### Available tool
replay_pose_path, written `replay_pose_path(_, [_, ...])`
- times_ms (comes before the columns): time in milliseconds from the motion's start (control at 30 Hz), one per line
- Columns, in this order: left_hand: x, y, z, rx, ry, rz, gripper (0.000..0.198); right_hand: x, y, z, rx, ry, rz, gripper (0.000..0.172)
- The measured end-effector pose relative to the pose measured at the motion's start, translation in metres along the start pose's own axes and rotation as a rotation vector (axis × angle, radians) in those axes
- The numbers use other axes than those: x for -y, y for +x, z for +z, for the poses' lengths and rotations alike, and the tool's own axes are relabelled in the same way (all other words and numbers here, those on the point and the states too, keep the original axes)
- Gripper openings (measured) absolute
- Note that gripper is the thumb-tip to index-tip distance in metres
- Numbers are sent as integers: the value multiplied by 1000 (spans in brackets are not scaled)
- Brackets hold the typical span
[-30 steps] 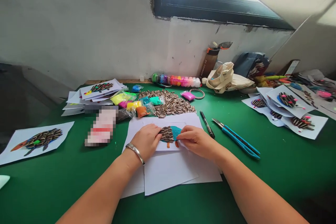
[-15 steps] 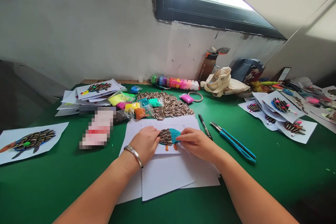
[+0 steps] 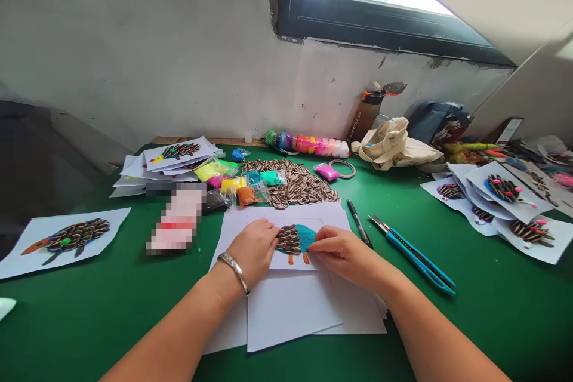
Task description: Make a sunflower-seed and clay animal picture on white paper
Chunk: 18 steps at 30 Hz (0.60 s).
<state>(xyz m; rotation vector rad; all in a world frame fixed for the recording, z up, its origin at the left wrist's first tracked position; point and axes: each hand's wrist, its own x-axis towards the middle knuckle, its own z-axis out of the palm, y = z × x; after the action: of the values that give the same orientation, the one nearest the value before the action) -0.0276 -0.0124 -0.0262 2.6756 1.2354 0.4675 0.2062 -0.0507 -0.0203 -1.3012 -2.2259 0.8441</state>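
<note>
A clay figure has a blue body (image 3: 307, 237) with rows of striped sunflower seeds (image 3: 289, 240) pressed onto its left part. Two short orange legs (image 3: 290, 259) stick out below it. The figure lies on a white sheet of paper (image 3: 282, 261) atop other sheets. My left hand (image 3: 254, 250) lies on the paper with its fingers flat at the figure's left edge. At the right edge of the blue clay, my right hand (image 3: 342, 250) has thumb and fingers pinched together. Anything inside that pinch is hidden.
Behind the paper is a pile of sunflower seeds (image 3: 304, 185) beside bagged coloured clay (image 3: 230, 184). A pen (image 3: 359, 224) and a blue utility knife (image 3: 416, 259) lie to the right. Finished seed pictures sit at left (image 3: 78, 237) and right (image 3: 505, 188). A bottle (image 3: 364, 116) stands behind.
The view has turned slightly left, so everything sits further right in the picture. Both hands stay at the figure, with only a slight shift of the right fingers along its edge.
</note>
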Motion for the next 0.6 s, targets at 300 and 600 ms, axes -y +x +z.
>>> replay_pose_path(300, [3,-3,4,-42,-9,7,27,0,16,-13,-126,11,48,28])
replay_pose_path(600, [4,-3,6,-44,-6,4,29,-10,92,-10,-248,-421,39,28])
